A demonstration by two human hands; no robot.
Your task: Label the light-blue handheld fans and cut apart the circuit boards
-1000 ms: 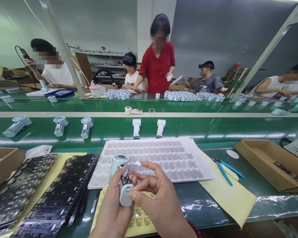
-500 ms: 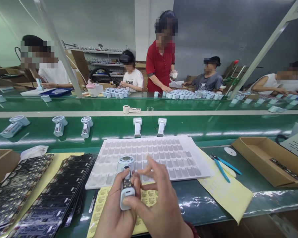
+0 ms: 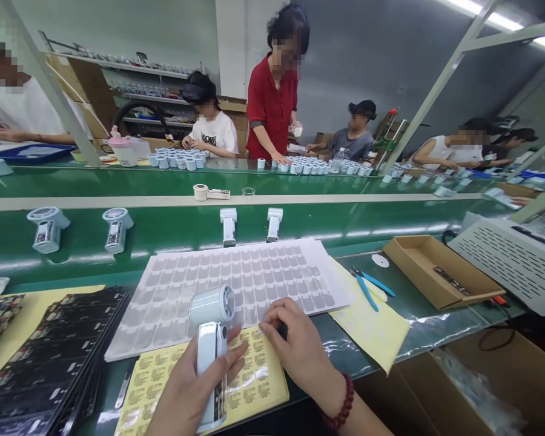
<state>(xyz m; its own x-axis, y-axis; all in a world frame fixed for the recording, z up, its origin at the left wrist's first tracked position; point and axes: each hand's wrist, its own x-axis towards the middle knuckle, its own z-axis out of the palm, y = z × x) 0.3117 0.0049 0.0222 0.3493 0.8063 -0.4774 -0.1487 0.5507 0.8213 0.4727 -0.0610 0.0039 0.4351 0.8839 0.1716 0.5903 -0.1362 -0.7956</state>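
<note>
My left hand (image 3: 180,387) is wrapped round the handle of a light blue handheld fan (image 3: 209,306). The fan stands with its round head up and turned to the right; dark electronics show along the side of its handle. Beneath it lies a stack of yellow label sheets (image 3: 257,387) with rows of small printed labels. At the top right corner of that stack is my right hand (image 3: 302,345), its thumb and forefinger pinched together. Whatever may be between those fingertips is too small to make out. Behind the fan lies a white sheet (image 3: 134,327) with rows of grey stickers.
Dark circuit boards (image 3: 68,345) are stacked at left, beside metal tweezers (image 3: 125,387). Blue-handled cutters (image 3: 367,287) lie on yellow paper at right, near a cardboard box (image 3: 418,266). More fans (image 3: 117,230) rest on the green conveyor (image 3: 181,227). Several people work across it.
The fan has been turned in my left hand, so its handle's side faces me. My right hand has left the fan and moved to the label sheets. The view has swung right.
</note>
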